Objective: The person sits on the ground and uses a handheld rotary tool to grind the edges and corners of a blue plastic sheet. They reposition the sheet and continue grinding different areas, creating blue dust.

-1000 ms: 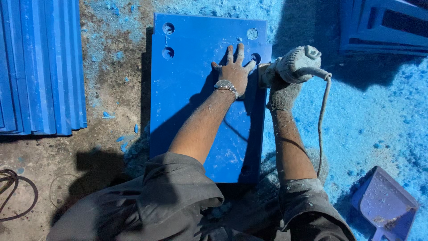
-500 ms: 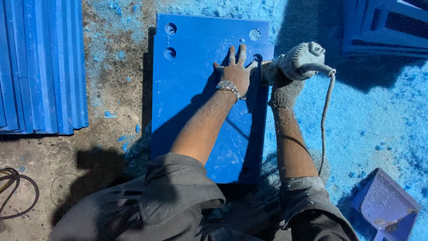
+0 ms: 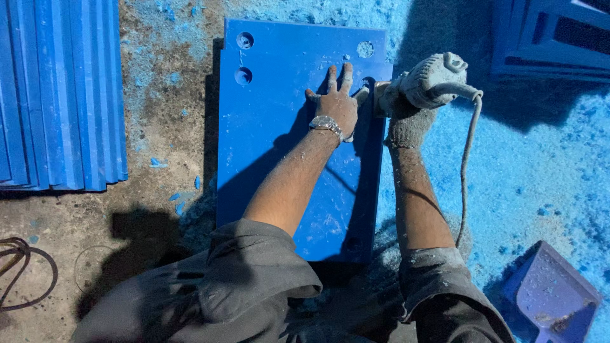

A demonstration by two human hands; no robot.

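While left hand [image 3: 335, 105] pressed flat, fingers spread, on blue board [image 3: 279, 152], gloved right hand [image 3: 406, 121] gripped grey power tool [image 3: 429, 79] at board edge.

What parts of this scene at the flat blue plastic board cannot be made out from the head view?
- Working tip of the dusty grey corded power tool: hidden by the gloved right hand.
- Blue plastic board, near edge: covered by the person's grey sleeves.
- Purple dustpan: cut by the frame's bottom edge.

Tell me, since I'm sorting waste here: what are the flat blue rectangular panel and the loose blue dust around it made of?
The flat blue rectangular panel looks like solid plastic sheet: uniform colour, smooth matte face, cleanly drilled round holes. The loose blue dust matches that colour, so probably shavings of the same plastic, though that is not certain.
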